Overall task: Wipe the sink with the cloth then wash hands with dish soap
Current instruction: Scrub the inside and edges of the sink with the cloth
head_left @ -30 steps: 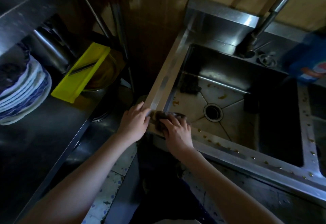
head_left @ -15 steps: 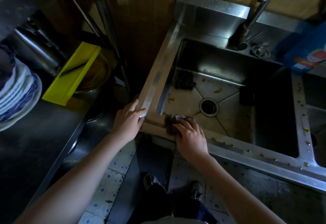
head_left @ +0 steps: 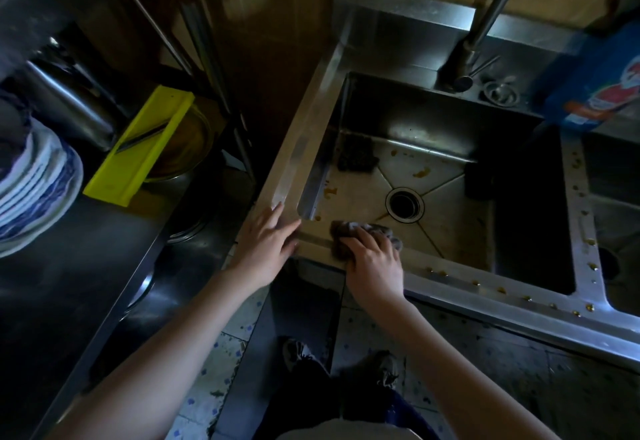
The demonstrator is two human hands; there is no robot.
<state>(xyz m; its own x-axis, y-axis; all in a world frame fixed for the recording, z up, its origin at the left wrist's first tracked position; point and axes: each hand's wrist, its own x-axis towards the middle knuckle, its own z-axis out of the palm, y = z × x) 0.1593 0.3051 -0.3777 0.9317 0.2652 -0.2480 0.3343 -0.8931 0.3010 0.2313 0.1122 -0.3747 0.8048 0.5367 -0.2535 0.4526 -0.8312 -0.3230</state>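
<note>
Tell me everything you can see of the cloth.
The cloth is a small, crumpled rag, dull grey-brown and soft-looking. It lies bunched on the near rim of the sink, by the near-left corner, its far edge over the basin. The right hand presses on it, fingers curled over its middle; only its edges show.

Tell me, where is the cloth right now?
In the head view, the cloth lies under the right hand on the front rim of the sink, just right of the left hand, with the drain behind it.
</note>
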